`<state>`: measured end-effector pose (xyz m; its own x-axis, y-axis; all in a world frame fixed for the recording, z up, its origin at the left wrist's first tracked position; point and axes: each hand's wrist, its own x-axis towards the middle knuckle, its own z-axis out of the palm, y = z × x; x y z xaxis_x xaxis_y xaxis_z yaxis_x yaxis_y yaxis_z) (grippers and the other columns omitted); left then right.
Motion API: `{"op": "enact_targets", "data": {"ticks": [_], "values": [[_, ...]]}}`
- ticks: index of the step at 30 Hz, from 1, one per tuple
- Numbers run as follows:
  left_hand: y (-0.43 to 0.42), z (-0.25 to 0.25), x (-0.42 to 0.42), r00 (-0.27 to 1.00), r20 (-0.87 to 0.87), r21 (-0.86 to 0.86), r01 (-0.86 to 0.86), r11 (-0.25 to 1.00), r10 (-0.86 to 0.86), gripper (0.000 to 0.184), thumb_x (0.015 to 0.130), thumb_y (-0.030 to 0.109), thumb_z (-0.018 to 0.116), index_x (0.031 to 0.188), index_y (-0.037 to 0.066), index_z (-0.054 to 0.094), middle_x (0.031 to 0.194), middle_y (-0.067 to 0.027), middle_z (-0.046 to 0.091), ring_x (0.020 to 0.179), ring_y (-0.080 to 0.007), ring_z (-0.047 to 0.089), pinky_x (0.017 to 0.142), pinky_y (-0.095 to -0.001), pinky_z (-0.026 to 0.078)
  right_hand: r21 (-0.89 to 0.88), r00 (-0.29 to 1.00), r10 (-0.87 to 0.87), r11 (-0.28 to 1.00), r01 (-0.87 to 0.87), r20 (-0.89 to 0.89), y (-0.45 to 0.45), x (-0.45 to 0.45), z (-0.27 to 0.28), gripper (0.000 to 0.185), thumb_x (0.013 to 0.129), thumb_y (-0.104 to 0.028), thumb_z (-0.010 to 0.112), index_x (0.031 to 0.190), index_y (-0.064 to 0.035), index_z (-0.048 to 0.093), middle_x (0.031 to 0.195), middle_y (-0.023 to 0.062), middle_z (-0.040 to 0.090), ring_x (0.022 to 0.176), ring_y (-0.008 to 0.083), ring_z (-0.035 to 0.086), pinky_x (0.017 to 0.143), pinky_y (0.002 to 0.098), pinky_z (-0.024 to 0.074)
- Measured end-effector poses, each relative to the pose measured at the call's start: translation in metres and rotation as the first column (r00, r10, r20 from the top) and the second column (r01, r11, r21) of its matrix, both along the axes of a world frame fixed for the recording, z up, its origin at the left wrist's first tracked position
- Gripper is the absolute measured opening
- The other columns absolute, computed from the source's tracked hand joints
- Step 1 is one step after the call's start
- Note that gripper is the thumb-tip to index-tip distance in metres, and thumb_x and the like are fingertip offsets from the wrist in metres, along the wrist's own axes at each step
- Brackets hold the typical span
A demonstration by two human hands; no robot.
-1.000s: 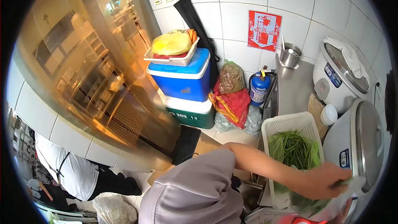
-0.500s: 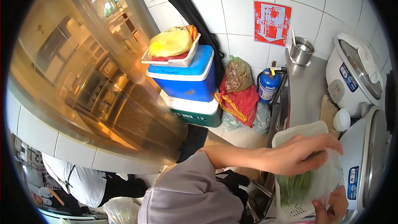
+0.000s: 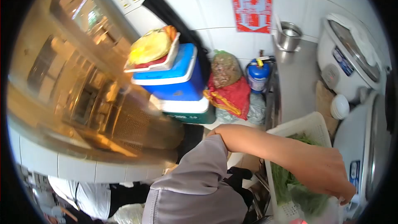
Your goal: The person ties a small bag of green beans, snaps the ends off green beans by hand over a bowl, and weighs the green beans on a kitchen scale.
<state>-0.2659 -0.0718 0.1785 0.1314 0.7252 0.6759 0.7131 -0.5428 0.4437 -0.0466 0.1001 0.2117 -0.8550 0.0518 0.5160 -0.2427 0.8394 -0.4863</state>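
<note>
A white perforated basket (image 3: 317,120) holds long green leafy vegetables (image 3: 282,182). My left arm, in a grey sleeve, reaches across it from the left. At the basket's right side, my left hand (image 3: 327,176) is bent downward with its fingers closed at a clear plastic bag (image 3: 331,213). Greens show through the bag (image 3: 306,199), low in the view. The exact grip is partly hidden behind the hand. My right hand is not visible; only a small reddish patch shows at the bottom edge, too little to identify.
Two white rice cookers (image 3: 344,64) line the right side, near small white bowls (image 3: 340,105) and a steel pot (image 3: 289,37) on the steel counter (image 3: 296,83). A blue fire extinguisher (image 3: 258,76), filled bags (image 3: 228,95) and stacked coolers (image 3: 170,81) stand behind. A person in white (image 3: 93,199) is at lower left.
My left hand has moved down and right, from over the basket to its right side. My right hand has gone out of view at the bottom. More greens show; the view has shifted.
</note>
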Motion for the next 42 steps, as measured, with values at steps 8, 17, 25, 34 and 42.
{"op": "enact_targets", "data": {"ticks": [8,17,25,34,42], "values": [[0.074,0.041,0.080,0.960,-0.278,0.241,0.100,0.965,-0.030,0.011,0.080,0.022,0.055,0.080,0.012,0.052,0.058,-0.0060,0.055,0.052,-0.0233,0.059,0.043,-0.0343,0.043,0.433,0.598,-0.787,0.596,0.676,0.149,-0.029,0.163,0.038,0.026,0.085,-0.019,0.048,0.095,0.0045,0.051,0.089,0.0131,0.050,0.085,0.0221,0.049,0.086,0.0330,0.0370],[0.121,0.050,0.228,0.892,-0.120,0.081,0.447,0.891,-0.436,0.014,0.081,0.020,0.058,0.079,0.006,0.054,0.065,-0.0103,0.058,0.061,-0.0285,0.058,0.054,-0.0374,0.043,0.162,0.294,-0.921,0.259,0.952,-0.257,-0.093,0.260,0.027,0.011,0.080,-0.006,0.058,0.082,0.0032,0.054,0.076,0.0079,0.049,0.071,0.0149,0.046,0.064,0.0272,0.0384],[0.131,-0.045,0.301,0.679,0.313,-0.299,0.734,0.610,-0.664,0.021,0.085,0.018,0.059,0.076,0.003,0.048,0.072,-0.0013,0.054,0.067,-0.0084,0.050,0.060,-0.0240,0.043,-0.341,0.384,-0.919,0.333,0.879,0.093,-0.117,0.332,-0.062,0.010,0.081,-0.003,0.060,0.084,0.0010,0.051,0.076,0.0027,0.049,0.079,0.0117,0.050,0.065,0.0257,0.0458],[0.190,-0.133,0.362,0.539,0.833,-0.367,0.708,0.604,-0.126,0.007,0.084,0.006,0.057,0.088,0.004,0.052,0.077,-0.0042,0.060,0.066,-0.0074,0.053,0.057,-0.0211,0.042,-0.849,0.245,-0.954,-0.016,0.528,0.171,-0.042,0.350,-0.172,0.023,0.078,-0.004,0.062,0.100,0.0031,0.056,0.079,0.0045,0.060,0.070,0.0117,0.057,0.064,0.0250,0.0480],[0.115,-0.140,0.350,0.016,0.969,-0.154,0.821,0.550,0.246,0.012,0.088,0.016,0.054,0.095,0.007,0.055,0.085,-0.0008,0.058,0.076,-0.0063,0.050,0.064,-0.0178,0.037,-0.999,0.275,-0.961,0.027,-0.041,-0.038,-0.105,0.305,-0.173,0.016,0.082,-0.005,0.061,0.096,0.0015,0.059,0.080,0.0058,0.061,0.073,0.0131,0.057,0.068,0.0235,0.0475]]}}
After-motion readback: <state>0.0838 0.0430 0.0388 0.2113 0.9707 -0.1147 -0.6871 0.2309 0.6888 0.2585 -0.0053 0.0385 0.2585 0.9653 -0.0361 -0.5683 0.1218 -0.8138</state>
